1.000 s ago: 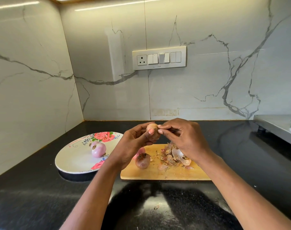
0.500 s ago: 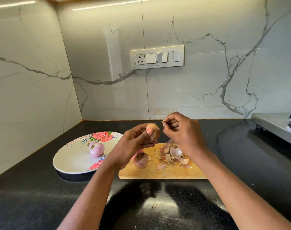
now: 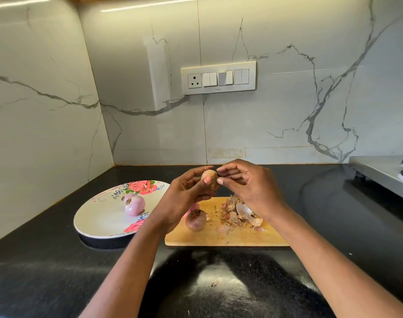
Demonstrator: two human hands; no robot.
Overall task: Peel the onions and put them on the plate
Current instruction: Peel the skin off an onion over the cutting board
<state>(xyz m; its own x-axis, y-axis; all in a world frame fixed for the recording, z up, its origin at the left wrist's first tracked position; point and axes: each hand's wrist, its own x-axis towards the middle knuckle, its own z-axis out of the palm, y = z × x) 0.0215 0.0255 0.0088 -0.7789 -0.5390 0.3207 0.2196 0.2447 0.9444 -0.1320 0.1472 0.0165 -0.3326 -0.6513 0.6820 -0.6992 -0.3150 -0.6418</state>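
My left hand [image 3: 185, 196] holds a small tan-skinned onion [image 3: 210, 180] above the wooden cutting board [image 3: 221, 237], fingers and thumb curled round it. My right hand [image 3: 251, 187] has its fingertips at the onion's right side, pinching at its skin. A second unpeeled onion [image 3: 195, 220] lies on the board's left part. A peeled pinkish onion [image 3: 134, 204] sits on the white flowered plate [image 3: 97, 219] to the left. A heap of dry peels [image 3: 238, 213] lies on the board, partly hidden by my right hand.
The black countertop [image 3: 333, 214] runs to marble walls at the back and left. A steel stove edge [image 3: 384, 173] stands at the far right. A switch panel [image 3: 218, 78] is on the back wall. A peel scrap [image 3: 215, 283] lies near me.
My right hand had drawn back from the onion half a second ago; its fingertips are now back at the onion's side. The left hand keeps holding the onion at about the same height.
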